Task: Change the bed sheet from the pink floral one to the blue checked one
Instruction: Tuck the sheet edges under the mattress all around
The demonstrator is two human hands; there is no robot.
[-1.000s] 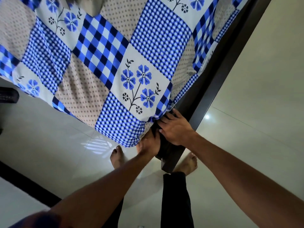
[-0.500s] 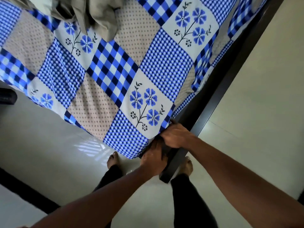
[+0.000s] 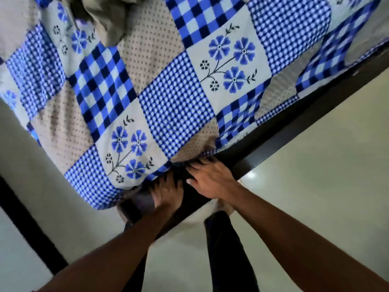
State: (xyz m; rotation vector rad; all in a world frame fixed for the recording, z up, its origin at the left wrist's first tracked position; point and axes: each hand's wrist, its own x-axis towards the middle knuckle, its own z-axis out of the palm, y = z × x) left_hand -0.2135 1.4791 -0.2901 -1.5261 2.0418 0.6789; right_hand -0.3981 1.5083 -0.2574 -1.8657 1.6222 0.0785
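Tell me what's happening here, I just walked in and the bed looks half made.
A person stands at the corner of the bed, working the blue checked sheet in along the dark bed frame. The left hand and right hand both press at that corner, fingertips hidden in the fabric. The sheet already covers the mattress; a crumpled beige cloth lies farther up.

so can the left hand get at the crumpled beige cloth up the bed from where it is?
Probably not without stepping in. The left hand is down at the bed's corner by the blue checked sheet edge; the beige cloth lies far up the bed, though nothing blocks the way.
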